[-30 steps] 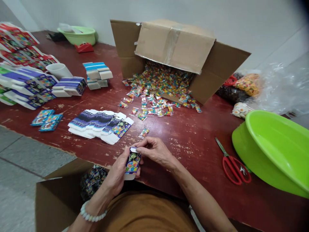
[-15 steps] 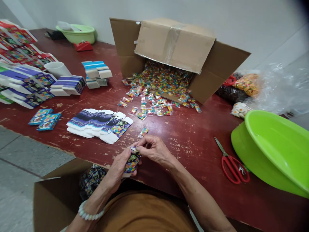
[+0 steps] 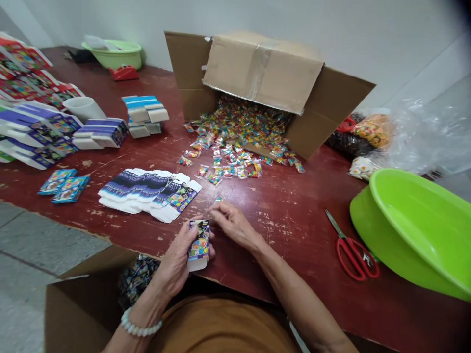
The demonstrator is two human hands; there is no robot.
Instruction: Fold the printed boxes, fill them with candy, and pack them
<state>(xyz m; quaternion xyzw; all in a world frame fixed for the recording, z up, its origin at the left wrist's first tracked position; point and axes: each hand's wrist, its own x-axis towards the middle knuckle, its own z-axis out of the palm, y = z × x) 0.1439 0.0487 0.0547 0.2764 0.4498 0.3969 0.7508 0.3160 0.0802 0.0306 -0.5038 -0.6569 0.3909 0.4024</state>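
My left hand point(image 3: 176, 257) is closed around a small printed candy box point(image 3: 199, 242), its thumb on the near face and fingertips showing at the right edge. The top flap of the box is folded in, and a white flap sticks out at the bottom. Just to the right, my right hand point(image 3: 231, 223) is apart from the box, with its fingers curled inward. A wrapped candy point(image 3: 219, 199) shows only partly behind its knuckles. Whether anything is between these fingers is hidden. Flat, unfolded candy cartons point(image 3: 147, 191) lie fanned out to the left of both hands.
Wrapped candies point(image 3: 243, 127) spill from a tipped cardboard carton point(image 3: 263, 71). Red-handled scissors point(image 3: 355, 255) and a green basin point(image 3: 412, 235) are at right. Blue packets point(image 3: 66, 186), stacked boxes point(image 3: 101, 132) and a white cup point(image 3: 83, 109) stand left. An open carton point(image 3: 84, 299) sits below the table edge.
My right hand has let go of the box top and moved slightly away, over the single candy. The box has turned more upright in my left hand, its top flap now down.
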